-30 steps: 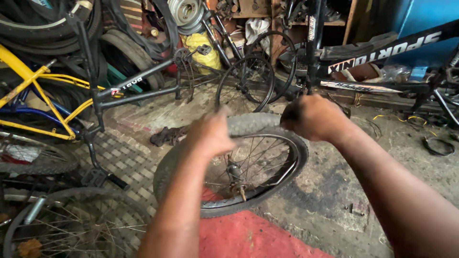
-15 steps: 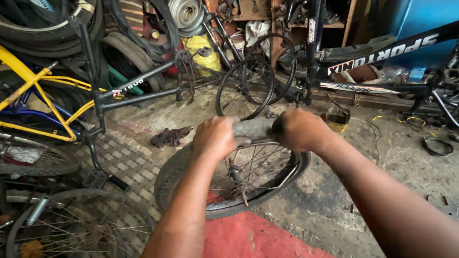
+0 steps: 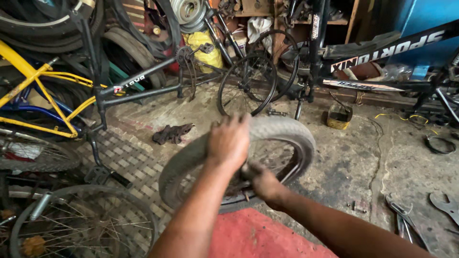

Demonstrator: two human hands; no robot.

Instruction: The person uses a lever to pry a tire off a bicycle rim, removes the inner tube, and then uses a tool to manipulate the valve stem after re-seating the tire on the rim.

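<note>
A small bicycle wheel with a grey tyre (image 3: 299, 138) stands tilted on the dusty floor in front of me. My left hand (image 3: 228, 141) lies over the top of the tyre, fingers curled onto it. Lower down, my right hand (image 3: 264, 184) reaches inside the rim near the hub and spokes, closed around something there; motion blur hides exactly what. A red mat (image 3: 258, 236) lies under the wheel's near edge.
A black bike frame (image 3: 143, 83) and a yellow one (image 3: 43, 79) stand at the left. A spoked wheel (image 3: 81, 224) lies at lower left, another (image 3: 247, 83) stands behind. On the floor lie a dark rag (image 3: 172, 133), a yellow tin (image 3: 339, 117) and spanners (image 3: 447, 205).
My right hand has left the top of the tyre and dropped to the hub area inside the rim. The left hand stays on the tyre, and the wheel has tilted.
</note>
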